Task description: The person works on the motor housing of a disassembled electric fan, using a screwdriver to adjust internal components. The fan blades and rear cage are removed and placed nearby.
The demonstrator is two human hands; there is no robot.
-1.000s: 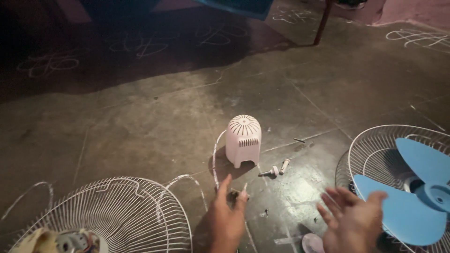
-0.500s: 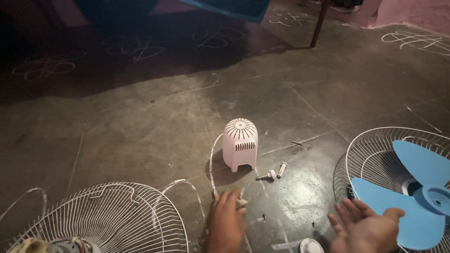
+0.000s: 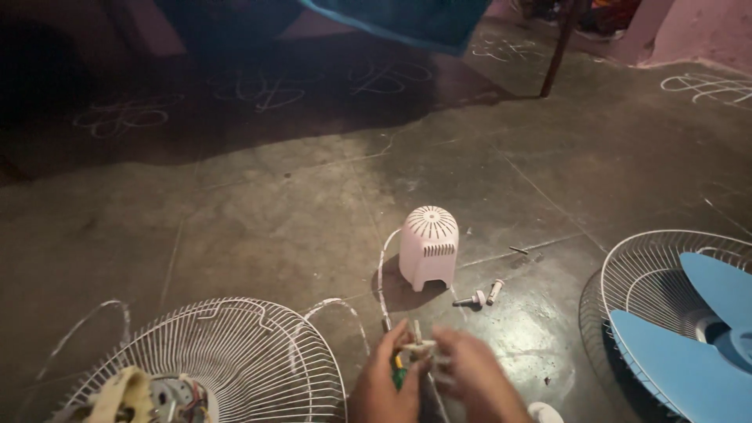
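Dim, chalk-marked concrete floor (image 3: 258, 211)

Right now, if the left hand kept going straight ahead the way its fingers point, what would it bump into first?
Probably the white vented motor cover standing on the floor, directly beyond the left hand; depth is hard to judge from this view.

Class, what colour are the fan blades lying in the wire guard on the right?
Light blue fan blades, seen in the head view.

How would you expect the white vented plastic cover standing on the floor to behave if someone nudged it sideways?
The white vented cover looks hollow and thin-walled, so probably light and prone to sliding. It stands on small feet, taller than wide, so it might tip.
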